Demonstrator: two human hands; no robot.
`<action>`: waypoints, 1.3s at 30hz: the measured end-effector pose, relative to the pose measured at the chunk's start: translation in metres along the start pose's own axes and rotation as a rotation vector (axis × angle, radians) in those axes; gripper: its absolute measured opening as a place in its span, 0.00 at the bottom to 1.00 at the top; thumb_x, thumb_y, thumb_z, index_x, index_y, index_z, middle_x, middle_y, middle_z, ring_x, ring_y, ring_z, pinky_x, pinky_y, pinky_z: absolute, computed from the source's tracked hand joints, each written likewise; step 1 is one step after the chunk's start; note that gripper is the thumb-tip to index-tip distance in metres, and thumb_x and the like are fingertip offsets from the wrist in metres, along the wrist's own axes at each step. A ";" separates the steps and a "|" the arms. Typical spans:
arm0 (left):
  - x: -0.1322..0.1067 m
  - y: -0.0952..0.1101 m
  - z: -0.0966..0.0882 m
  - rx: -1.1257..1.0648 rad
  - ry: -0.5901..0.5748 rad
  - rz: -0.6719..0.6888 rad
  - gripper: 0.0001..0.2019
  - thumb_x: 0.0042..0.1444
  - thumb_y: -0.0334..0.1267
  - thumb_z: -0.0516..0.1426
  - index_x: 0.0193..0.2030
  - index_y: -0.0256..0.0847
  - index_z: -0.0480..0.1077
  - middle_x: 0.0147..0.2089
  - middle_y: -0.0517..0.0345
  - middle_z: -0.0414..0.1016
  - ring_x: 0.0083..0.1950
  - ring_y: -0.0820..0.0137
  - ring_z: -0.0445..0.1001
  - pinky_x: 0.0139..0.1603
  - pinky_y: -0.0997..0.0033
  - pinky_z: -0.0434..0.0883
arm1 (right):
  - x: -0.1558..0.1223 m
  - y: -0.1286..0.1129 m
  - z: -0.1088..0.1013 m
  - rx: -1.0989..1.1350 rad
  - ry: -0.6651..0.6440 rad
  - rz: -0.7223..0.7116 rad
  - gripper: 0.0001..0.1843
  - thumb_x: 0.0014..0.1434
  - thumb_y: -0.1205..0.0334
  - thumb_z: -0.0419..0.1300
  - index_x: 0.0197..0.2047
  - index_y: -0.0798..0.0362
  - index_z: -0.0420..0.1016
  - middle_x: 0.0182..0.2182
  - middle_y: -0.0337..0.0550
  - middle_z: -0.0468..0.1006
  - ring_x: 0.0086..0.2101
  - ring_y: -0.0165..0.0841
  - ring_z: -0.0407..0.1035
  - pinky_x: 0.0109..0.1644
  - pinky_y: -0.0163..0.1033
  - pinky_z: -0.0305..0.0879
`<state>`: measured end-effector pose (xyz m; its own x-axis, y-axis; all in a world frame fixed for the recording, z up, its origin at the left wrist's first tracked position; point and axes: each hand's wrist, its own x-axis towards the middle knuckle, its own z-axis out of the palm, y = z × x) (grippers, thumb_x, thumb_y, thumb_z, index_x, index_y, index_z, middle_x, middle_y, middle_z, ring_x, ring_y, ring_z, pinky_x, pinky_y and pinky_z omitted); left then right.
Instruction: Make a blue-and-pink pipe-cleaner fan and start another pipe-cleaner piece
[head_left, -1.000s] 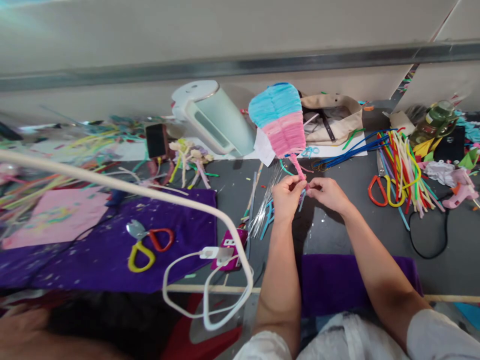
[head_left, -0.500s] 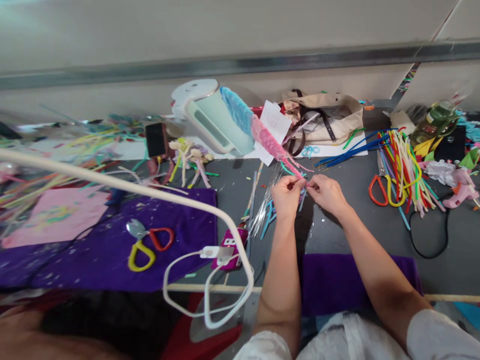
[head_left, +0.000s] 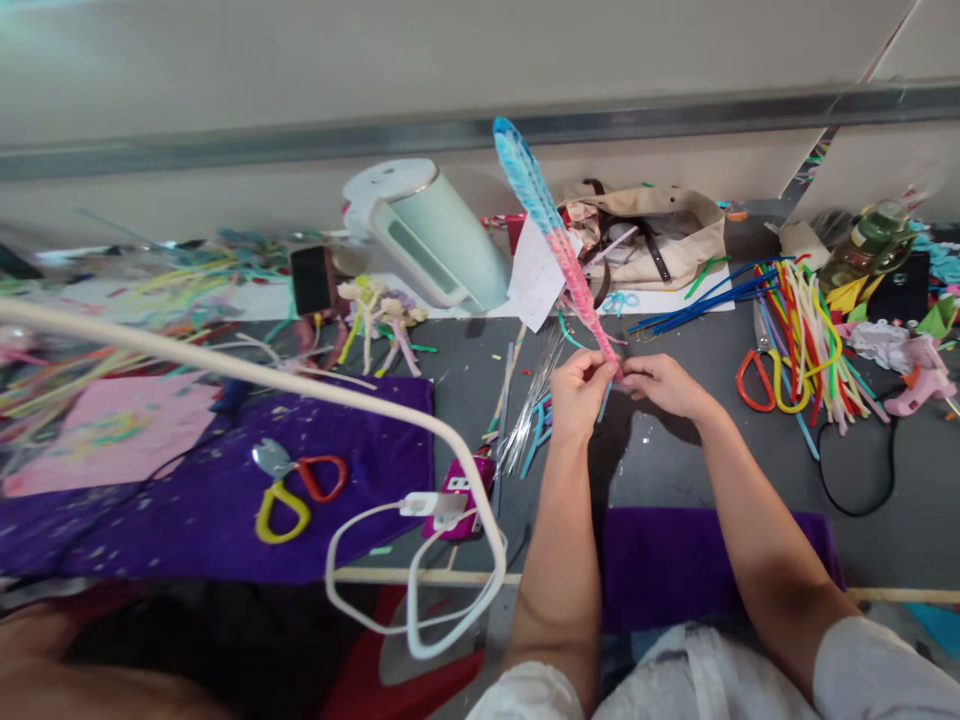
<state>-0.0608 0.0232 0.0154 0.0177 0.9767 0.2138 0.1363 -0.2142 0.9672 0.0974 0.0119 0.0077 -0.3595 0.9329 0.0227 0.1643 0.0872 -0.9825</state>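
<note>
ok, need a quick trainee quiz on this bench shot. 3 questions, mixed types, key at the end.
1. True or false: the left grip is at the pink end of the blue-and-pink piece.
2. How many pairs of red-and-yellow-handled scissors show?
3. The pink sheet lies on:
A) the white paper
B) the purple cloth
C) the beige bag

Key:
1. True
2. Two
3. B
</note>
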 end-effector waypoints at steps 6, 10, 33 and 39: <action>-0.001 0.001 0.001 -0.015 0.025 -0.053 0.07 0.46 0.41 0.64 0.29 0.39 0.76 0.31 0.58 0.75 0.32 0.70 0.70 0.31 0.73 0.66 | 0.001 0.001 0.003 -0.015 0.079 -0.017 0.06 0.55 0.62 0.59 0.30 0.54 0.74 0.25 0.35 0.76 0.28 0.28 0.70 0.36 0.33 0.65; 0.000 -0.002 0.001 0.042 0.076 -0.075 0.08 0.46 0.42 0.64 0.30 0.39 0.77 0.29 0.59 0.75 0.30 0.71 0.70 0.30 0.73 0.65 | 0.000 -0.008 0.006 -0.199 0.164 -0.020 0.05 0.55 0.63 0.60 0.30 0.53 0.76 0.23 0.35 0.76 0.27 0.28 0.68 0.34 0.32 0.61; 0.000 0.000 0.008 0.012 0.152 -0.092 0.10 0.48 0.44 0.62 0.29 0.39 0.76 0.23 0.60 0.73 0.26 0.72 0.69 0.26 0.73 0.65 | 0.000 -0.021 0.024 -0.603 0.421 0.057 0.03 0.59 0.63 0.56 0.33 0.50 0.70 0.31 0.40 0.76 0.32 0.34 0.69 0.35 0.36 0.56; -0.001 -0.001 0.010 0.001 0.135 -0.104 0.11 0.48 0.45 0.62 0.31 0.39 0.77 0.22 0.61 0.71 0.25 0.73 0.68 0.25 0.74 0.63 | 0.001 -0.019 0.029 -0.603 0.456 0.068 0.04 0.59 0.64 0.55 0.33 0.50 0.69 0.31 0.41 0.75 0.31 0.34 0.68 0.34 0.35 0.56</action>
<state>-0.0510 0.0226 0.0133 -0.1298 0.9831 0.1294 0.1314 -0.1123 0.9849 0.0677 0.0008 0.0211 0.0632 0.9838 0.1680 0.6935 0.0777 -0.7163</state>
